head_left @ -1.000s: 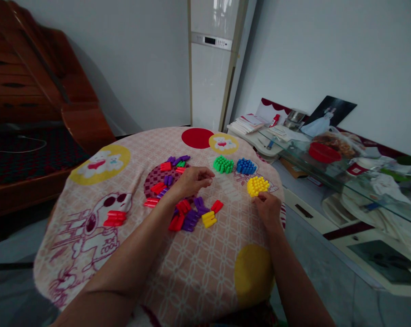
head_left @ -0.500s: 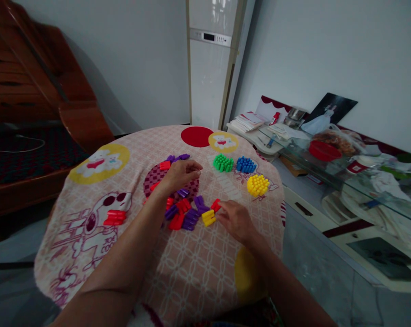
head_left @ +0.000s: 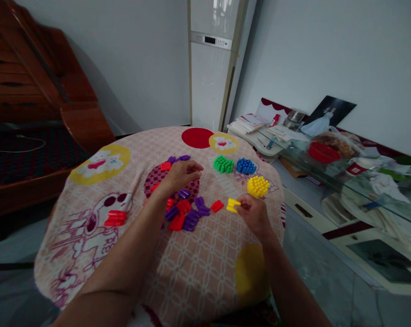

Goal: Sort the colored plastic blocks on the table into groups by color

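Right hand (head_left: 255,214) lifting small yellow plastic piece (head_left: 232,205), left hand (head_left: 186,175) hovering.

Right grip is pinching the yellow piece at its right end, between a small red plastic piece (head_left: 217,206) on the left and the round yellow cluster of upright plastic pegs (head_left: 258,186) just beyond the hand; whether the piece is clear of the cloth, can't tell. Left grip is hanging over the maroon checked circle of the pink patterned cloth (head_left: 198,268) on the round desk, fingers loosely curled, holding nothing visible. Purple and red plastic pieces (head_left: 184,213) are lying scattered below and beside it. Green peg cluster (head_left: 223,164) and blue peg cluster (head_left: 246,166) are standing side by side beyond the yellow one.
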Demonstrator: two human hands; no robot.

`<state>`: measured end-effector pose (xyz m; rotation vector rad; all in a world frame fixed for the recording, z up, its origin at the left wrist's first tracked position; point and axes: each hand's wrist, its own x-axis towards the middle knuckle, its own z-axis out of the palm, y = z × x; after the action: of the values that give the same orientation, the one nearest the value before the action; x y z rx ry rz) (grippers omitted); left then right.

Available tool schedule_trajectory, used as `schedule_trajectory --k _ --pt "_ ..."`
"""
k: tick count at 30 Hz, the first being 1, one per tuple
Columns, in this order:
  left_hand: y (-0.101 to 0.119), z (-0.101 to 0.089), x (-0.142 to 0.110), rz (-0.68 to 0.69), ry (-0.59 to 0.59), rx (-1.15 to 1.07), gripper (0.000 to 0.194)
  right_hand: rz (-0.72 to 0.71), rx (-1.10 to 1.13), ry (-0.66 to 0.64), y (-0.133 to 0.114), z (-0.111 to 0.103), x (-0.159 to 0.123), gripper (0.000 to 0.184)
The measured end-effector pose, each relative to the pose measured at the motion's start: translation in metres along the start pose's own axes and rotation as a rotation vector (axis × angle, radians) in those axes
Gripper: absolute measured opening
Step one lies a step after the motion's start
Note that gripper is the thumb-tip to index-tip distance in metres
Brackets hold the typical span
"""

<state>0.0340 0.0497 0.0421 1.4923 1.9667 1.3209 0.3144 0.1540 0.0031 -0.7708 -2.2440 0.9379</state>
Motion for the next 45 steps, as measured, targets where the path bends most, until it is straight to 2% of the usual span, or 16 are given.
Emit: schedule_trajectory --k 2,5,7,10,13,16,20,26,29,33,37,40,42,45 --pt "0.001 0.000 0.000 0.001 -0.008 -0.005 0.034 0.054 -0.046 0.144 0.015 -0.025 0.005 0.021" --pt "0.003 0.000 -0.001 0.003 -0.005 -0.005 0.033 0.158 -0.263 0.295 0.036 -0.061 0.012 0.029" --pt "0.003 -0.001 -0.001 0.000 -0.003 -0.012 0.033 0.189 -0.460 0.332 0.048 -0.077 0.016 0.028" --pt "0.005 -0.002 -0.001 -0.005 -0.003 -0.022 0.033 0.198 -0.701 0.329 0.061 -0.087 0.022 0.028" --pt "0.004 -0.003 -0.001 -0.010 -0.005 -0.023 0.033 0.226 -0.824 0.298 0.069 -0.084 0.032 0.028" --pt "0.003 -0.003 -0.001 -0.010 -0.011 -0.020 0.032 0.281 -0.846 0.235 0.070 -0.079 0.042 0.026" --pt "0.001 -0.004 0.000 -0.005 -0.013 -0.012 0.032 0.321 -0.809 0.177 0.066 -0.079 0.050 0.028" --pt "-0.004 -0.008 0.000 -0.036 0.039 -0.048 0.035 0.272 -0.645 0.232 0.069 -0.077 0.048 0.038" --pt "0.000 -0.017 -0.003 -0.046 0.066 -0.054 0.036 0.248 -0.547 0.266 0.076 -0.072 0.047 0.040" --pt "0.002 -0.040 -0.011 -0.074 0.161 -0.081 0.040 0.192 -0.568 0.304 0.080 -0.072 0.045 0.040" --pt "-0.016 -0.072 -0.019 -0.162 0.352 0.056 0.041 0.141 -0.684 0.369 0.069 -0.074 0.040 0.044" --pt "-0.039 -0.091 -0.024 -0.248 0.432 0.273 0.032 0.041 -0.617 0.364 0.049 -0.065 0.039 0.044" --pt "-0.055 -0.099 -0.027 -0.290 0.417 0.399 0.023 -0.049 -0.506 0.287 0.033 -0.050 0.040 0.042" --pt "-0.074 -0.103 -0.032 -0.360 0.292 0.514 0.011 -0.149 -0.375 0.115 0.011 -0.019 0.042 0.038"
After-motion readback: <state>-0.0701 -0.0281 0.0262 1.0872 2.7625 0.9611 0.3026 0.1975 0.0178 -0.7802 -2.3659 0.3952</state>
